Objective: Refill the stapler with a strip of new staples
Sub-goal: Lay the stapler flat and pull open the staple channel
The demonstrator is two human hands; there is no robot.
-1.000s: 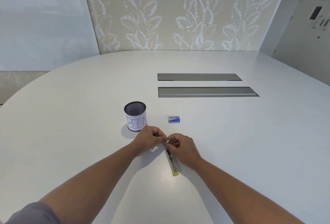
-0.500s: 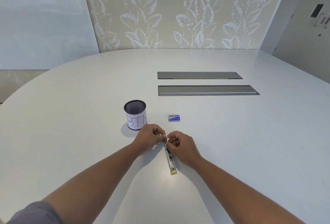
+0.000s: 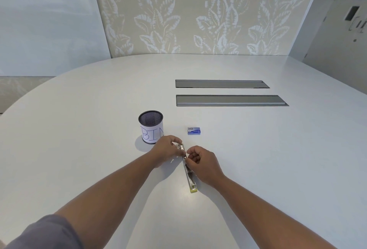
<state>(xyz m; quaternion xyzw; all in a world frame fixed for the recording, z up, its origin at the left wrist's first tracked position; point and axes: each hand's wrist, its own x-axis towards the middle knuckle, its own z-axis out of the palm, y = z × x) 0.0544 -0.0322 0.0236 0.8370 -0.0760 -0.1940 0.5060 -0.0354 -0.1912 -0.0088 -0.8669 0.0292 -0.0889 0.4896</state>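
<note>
Sleeve: a grey sleeve (image 3: pixel 42 233) shows at the near left edge.
Stapler: the stapler (image 3: pixel 189 171) lies opened out flat on the white bench (image 3: pixel 79 149), its yellow end nearest the person and its metal channel running away toward both hands.
Right hand: the right hand (image 3: pixel 202 162) has curled fingers pinching at the channel's middle — whether they hold a staple strip is too small to tell.
Left hand: the left hand (image 3: pixel 166 150) grips the stapler's far end, fingers curled round it, steadying it.
Step in hand: probably seating staples in the channel. Doing it well means keeping the left grip firm so the body cannot swing, laying the strip legs-down and square to the rails, and sliding rather than forcing it.
Staple box: the small blue staple box (image 3: pixel 193 130) sits just beyond the hands, apart from them.
Bin: a mesh cup labelled BIN (image 3: pixel 151 127) stands behind the left hand.
Far bench: two grey cable hatches (image 3: pixel 228 92) — well apart from the work.
</note>
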